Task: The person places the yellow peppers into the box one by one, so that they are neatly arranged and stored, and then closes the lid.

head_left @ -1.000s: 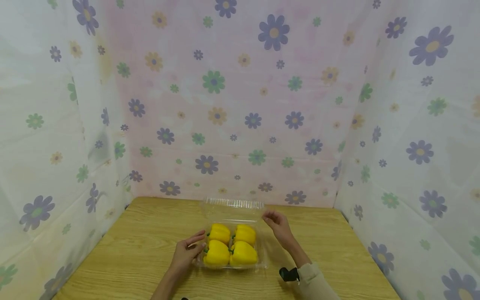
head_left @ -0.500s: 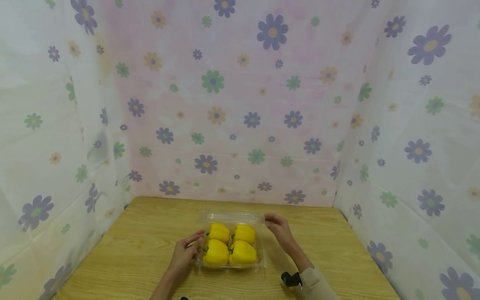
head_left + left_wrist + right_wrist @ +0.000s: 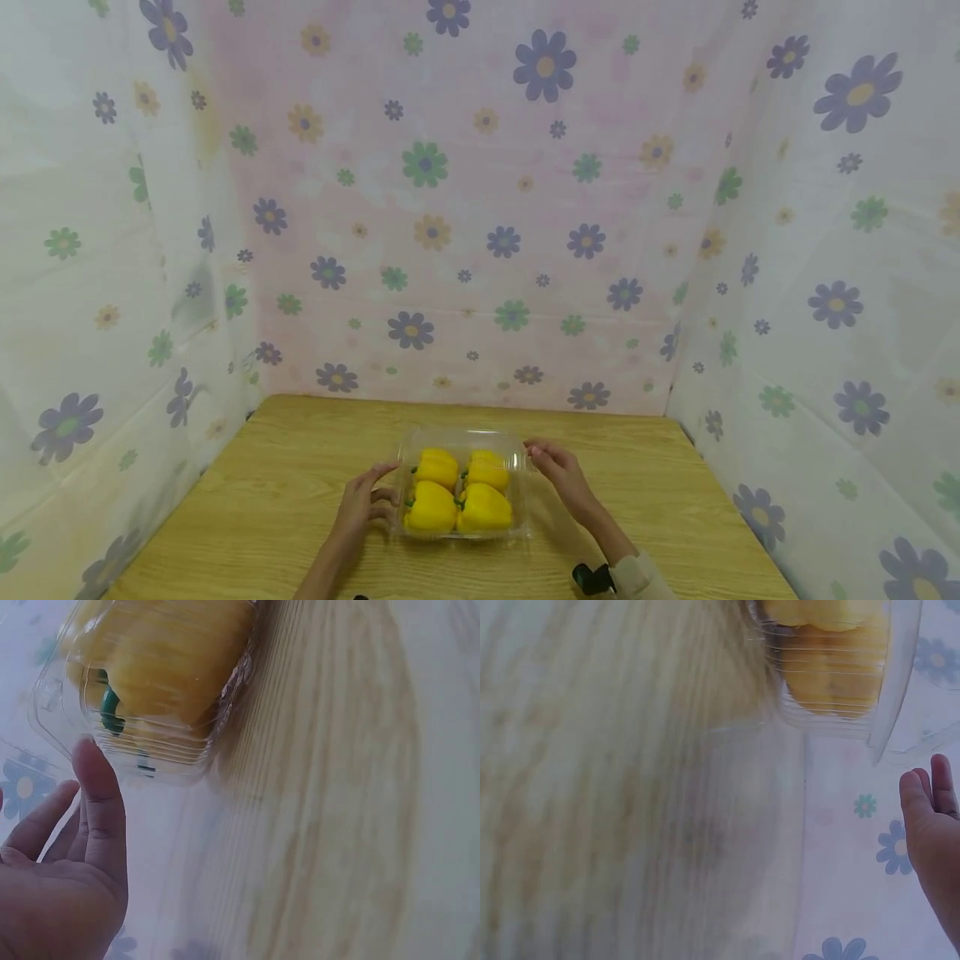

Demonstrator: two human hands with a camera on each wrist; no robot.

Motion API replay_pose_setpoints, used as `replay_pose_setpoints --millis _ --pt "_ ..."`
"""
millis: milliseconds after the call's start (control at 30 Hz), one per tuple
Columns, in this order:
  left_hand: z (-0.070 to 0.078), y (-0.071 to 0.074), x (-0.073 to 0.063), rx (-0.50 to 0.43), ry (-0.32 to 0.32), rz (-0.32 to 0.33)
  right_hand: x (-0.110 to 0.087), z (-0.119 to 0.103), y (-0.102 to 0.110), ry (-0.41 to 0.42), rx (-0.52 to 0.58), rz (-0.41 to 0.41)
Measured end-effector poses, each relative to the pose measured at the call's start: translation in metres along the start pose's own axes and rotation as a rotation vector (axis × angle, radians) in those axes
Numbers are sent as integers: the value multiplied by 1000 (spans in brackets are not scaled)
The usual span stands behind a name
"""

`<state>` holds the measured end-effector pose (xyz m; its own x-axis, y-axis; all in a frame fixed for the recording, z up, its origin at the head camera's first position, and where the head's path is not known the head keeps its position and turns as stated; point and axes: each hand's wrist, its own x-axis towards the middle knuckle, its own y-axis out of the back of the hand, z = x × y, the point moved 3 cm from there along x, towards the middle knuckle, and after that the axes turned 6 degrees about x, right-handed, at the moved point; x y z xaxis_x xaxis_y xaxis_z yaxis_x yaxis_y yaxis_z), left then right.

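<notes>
Several yellow bell peppers (image 3: 484, 507) with green stems sit in a clear plastic clamshell box (image 3: 459, 536). Its see-through lid (image 3: 427, 437), tilted, hangs over the rear peppers. At the box's left side is my left hand (image 3: 360, 504), fingers loosely bent; in the left wrist view its thumb tip (image 3: 90, 750) is against or just beside the box rim. My right hand (image 3: 562, 475) has its fingertips at the lid's right edge. From the right wrist view, the thumb and fingers (image 3: 941, 776) are close to that edge without visibly curling round it.
The box stands on a wood-grain table (image 3: 300, 467). A flowered cloth (image 3: 480, 200) encloses the table at the back and both sides. A small black device (image 3: 592, 577) is strapped near the right sleeve cuff (image 3: 633, 575).
The lid has swung from leaning back behind the box to tilting forward over the rear peppers. My right hand has come slightly nearer with it. The left hand has shifted slightly left.
</notes>
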<state>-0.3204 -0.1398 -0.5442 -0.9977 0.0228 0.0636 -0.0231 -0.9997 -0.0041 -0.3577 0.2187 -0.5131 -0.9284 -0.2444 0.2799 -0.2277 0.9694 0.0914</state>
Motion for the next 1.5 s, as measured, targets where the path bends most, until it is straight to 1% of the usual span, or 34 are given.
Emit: replay_pose_setpoints --millis 67,133,267,367,467,567,633,733,833,967,1067,1233,1267,1367,1500 --pt "0 1 0 -1 15 -3 -3 2 0 5 -39 -20" --pt "1 1 0 -1 19 -19 -7 3 -1 6 -62 -41" --pt "2 0 0 8 18 -61 -13 6 -2 -23 -99 -58" --pt "4 -1 1 23 26 -78 -17 9 -2 -56 -115 -61" --pt "5 0 2 52 29 -96 -20 11 -4 -71 -128 -91" --pt "7 3 3 88 23 -108 -22 10 -6 -94 -117 -143" --pt "8 5 2 110 16 -122 -24 9 -7 -124 -77 -181" --pt "10 9 -1 117 13 -150 -29 8 -8 -184 -14 -237" --pt "10 12 -4 109 27 -195 -34 8 -8 -240 20 -290" --pt "8 14 -7 103 35 -272 -41 7 -6 -282 37 -334" --pt "6 16 -9 134 40 -340 -44 7 -5 -318 68 -371" --pt "0 19 -15 161 80 -459 -49 4 -7 -388 93 -424" --pt "0 19 -16 152 87 -481 -50 4 -8 -401 100 -432" --pt "0 19 -18 140 83 -532 -52 3 -9 -435 121 -436" --pt "1 20 -21 126 79 -573 -54 2 -10 -452 136 -434"
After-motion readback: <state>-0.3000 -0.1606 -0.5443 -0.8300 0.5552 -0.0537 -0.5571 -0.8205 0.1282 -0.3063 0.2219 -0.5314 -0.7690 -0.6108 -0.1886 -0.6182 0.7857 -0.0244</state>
